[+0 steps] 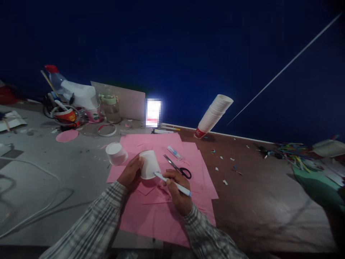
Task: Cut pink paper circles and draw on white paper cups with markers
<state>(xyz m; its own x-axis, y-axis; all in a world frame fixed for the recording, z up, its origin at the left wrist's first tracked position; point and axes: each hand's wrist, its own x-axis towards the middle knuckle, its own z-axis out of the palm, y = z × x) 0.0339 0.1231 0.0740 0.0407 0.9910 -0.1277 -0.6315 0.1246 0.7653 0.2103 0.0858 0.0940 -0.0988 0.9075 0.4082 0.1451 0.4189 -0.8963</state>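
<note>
A white paper cup [149, 164] lies on its side over pink paper sheets [167, 230], with my left hand [132, 171] closed around its left side. In my right hand [178, 190] is a white and pale blue marker [183, 189], its tip at the cup's lower right edge; whether it touches cannot be made out. Black-handled scissors [179, 168] lie partly opened just beyond my right hand. Behind them rests a small clear tube with a blue label [174, 153]. Another white cup [116, 153] stands upside down to the left, near the paper's edge.
A tall leaning stack of paper cups [214, 115] stands by the blue wall. Back left are a glass jar [110, 109], a tool-filled red cup [64, 117] and a tape ring [106, 130]. A bright blurred screen [153, 112] faces me. Colourful wires [293, 154] lie right, a white cable [40, 166] left.
</note>
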